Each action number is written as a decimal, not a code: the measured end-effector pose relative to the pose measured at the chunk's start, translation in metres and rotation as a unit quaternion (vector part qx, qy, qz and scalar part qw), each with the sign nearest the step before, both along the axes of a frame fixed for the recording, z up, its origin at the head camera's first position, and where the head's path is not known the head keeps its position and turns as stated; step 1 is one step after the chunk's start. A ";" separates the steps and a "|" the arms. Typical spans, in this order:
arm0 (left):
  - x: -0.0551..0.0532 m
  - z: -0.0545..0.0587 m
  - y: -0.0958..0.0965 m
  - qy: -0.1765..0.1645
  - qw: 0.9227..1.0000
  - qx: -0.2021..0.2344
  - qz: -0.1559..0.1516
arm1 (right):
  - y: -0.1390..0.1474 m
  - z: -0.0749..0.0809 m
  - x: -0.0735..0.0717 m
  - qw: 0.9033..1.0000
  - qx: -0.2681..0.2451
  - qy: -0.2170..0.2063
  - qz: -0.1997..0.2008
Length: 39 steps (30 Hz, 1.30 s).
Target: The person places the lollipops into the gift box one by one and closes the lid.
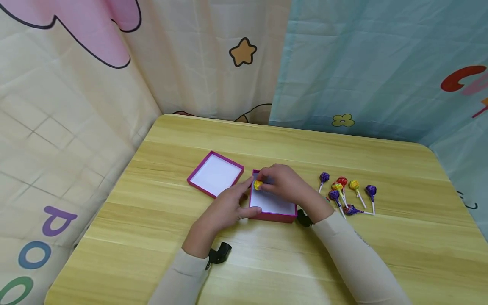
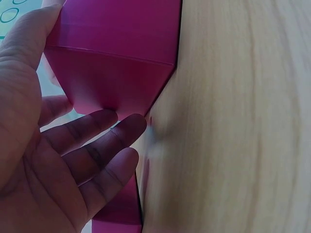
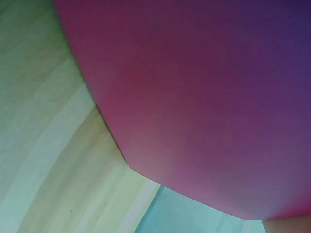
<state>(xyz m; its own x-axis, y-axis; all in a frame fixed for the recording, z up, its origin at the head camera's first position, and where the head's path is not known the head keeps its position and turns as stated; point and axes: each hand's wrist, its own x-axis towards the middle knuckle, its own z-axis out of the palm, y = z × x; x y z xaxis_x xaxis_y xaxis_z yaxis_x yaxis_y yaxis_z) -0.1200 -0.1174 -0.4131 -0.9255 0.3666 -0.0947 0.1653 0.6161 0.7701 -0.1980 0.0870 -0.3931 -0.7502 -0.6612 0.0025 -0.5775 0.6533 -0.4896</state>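
In the head view my right hand (image 1: 284, 182) reaches over the magenta box (image 1: 272, 217). It pinches a yellow-wrapped lollipop (image 1: 257, 185) by the white-lined box's far left corner; the stick is hidden. My left hand (image 1: 228, 205) holds the box's left side, thumb at the near left corner and fingers toward the far one. In the left wrist view, the fingers (image 2: 104, 145) are gently bent, with some tips against the magenta wall (image 2: 112, 82). The right wrist view is filled mostly by the box's outer wall (image 3: 194, 111); the right fingers are out of sight there.
The box's lid (image 1: 215, 173) lies inside up, left of the box and behind the left hand. Several wrapped lollipops, among them a purple one (image 1: 370, 190) and a yellow one (image 1: 354, 185), lie on the wooden table (image 1: 160, 203) to the right. Printed curtains (image 1: 213, 63) hang behind.
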 end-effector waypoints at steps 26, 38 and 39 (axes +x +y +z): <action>0.000 0.000 0.000 0.006 1.000 -0.002 0.001 | -0.008 -0.004 0.005 0.997 0.041 0.065 -0.029; 0.000 0.000 0.000 0.012 1.000 -0.007 0.001 | -0.008 -0.003 0.006 0.996 0.055 0.073 -0.023; 0.000 0.000 0.000 0.010 1.000 -0.006 0.001 | -0.008 -0.003 0.006 0.996 0.054 0.074 -0.022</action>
<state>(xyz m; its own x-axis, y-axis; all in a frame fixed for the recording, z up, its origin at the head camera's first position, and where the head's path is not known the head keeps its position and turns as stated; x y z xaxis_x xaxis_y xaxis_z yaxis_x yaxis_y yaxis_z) -0.1204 -0.1176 -0.4133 -0.9283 0.3630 -0.0802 0.1789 0.6253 0.7596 -0.1917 0.0789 -0.3961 -0.7754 -0.6298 0.0456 -0.6075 0.7243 -0.3262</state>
